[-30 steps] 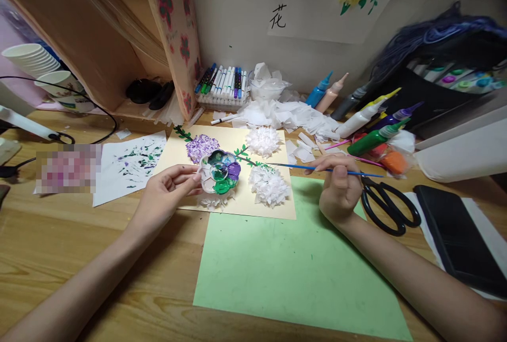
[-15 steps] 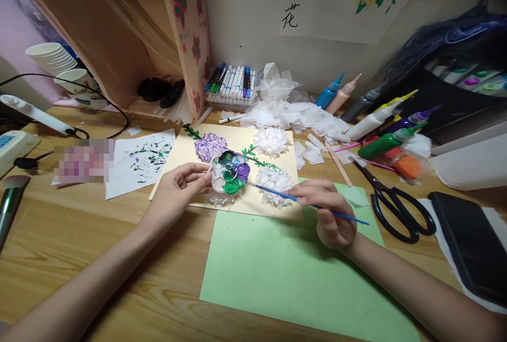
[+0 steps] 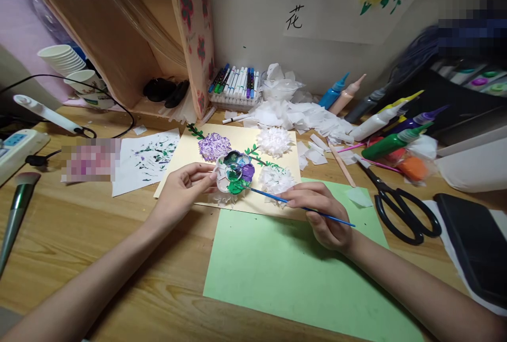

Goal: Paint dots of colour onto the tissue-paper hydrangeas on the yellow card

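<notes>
Currently, the left hand [image 3: 189, 186] pinches the palette [image 3: 233, 173] over the card [image 3: 245, 133], towards its near edge; the right hand [image 3: 328, 214], apart, grips the brush [image 3: 271, 196], its tip at the green paint [image 3: 236, 188]. Scissors [image 3: 383, 187] lie by the right edge of the green sheet [image 3: 309, 278].

we see a blue brush [image 3: 270, 195], a white palette [image 3: 222, 184] blotched purple and green, cream paper [image 3: 242, 138], white blossoms [image 3: 274, 142], a white-speckled purple blossom [image 3: 214, 146], green leaves [image 3: 251, 151], a pale-green sheet [image 3: 293, 278] and a peach panel [image 3: 193, 65] with red flowers [image 3: 185, 7].
</notes>
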`<state>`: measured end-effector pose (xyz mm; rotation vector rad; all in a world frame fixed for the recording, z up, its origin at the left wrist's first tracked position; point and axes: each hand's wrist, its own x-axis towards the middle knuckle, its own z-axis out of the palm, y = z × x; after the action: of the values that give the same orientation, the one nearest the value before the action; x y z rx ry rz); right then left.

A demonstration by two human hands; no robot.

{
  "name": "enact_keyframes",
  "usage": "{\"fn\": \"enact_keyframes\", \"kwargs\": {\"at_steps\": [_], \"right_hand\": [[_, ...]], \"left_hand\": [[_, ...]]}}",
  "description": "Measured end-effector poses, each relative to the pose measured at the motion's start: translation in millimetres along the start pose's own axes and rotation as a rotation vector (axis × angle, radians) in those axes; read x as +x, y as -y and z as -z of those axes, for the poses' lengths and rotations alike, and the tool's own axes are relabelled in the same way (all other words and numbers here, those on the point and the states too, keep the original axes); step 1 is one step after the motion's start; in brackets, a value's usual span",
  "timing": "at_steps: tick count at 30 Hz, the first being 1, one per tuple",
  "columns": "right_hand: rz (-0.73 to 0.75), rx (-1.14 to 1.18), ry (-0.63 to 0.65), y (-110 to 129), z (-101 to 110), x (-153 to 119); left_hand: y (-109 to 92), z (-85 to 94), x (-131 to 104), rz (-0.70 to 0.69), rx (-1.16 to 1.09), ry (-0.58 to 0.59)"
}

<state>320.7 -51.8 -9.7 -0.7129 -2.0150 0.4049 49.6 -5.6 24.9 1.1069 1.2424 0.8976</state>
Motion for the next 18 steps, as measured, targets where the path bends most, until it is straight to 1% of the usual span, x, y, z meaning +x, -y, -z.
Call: {"fn": "enact_keyframes", "kwargs": {"at_steps": [6,10,11,12,13,14,16,17,18], "right_hand": [[-0.005,0.015,-0.022,1,0,1],[0.012,0.000,0.005,2,0,0],[0.010,-0.002,-0.011,1,0,0],[0.001,0.000,-0.066,-1,0,0],[-0.019,0.007,-0.162,-4,1,0],[-0.054,0.019,-0.290,-8,3,1],[-0.160,0.072,-0.596,-18,9,4],[-0.238,0.109,-0.708,-24,13,5],[-0.314,0.157,-0.786,-30,17,7]], "left_hand": [[0,-0.4,0,-0.004,0.016,-0.001],[1,0.6,0,-0.002,0.056,0.012],[1,0.9,-1,-0.001,0.066,0.012],[1,1.2,-1,0.000,0.074,0.011],[1,1.4,-1,0.001,0.081,0.007],[0,1.6,-1,0.000,0.090,-0.001],[0,2.1,-1,-0.008,0.107,-0.022],[0,2.5,-1,-0.013,0.116,-0.034],[0,2.9,-1,-0.017,0.125,-0.046]]}}
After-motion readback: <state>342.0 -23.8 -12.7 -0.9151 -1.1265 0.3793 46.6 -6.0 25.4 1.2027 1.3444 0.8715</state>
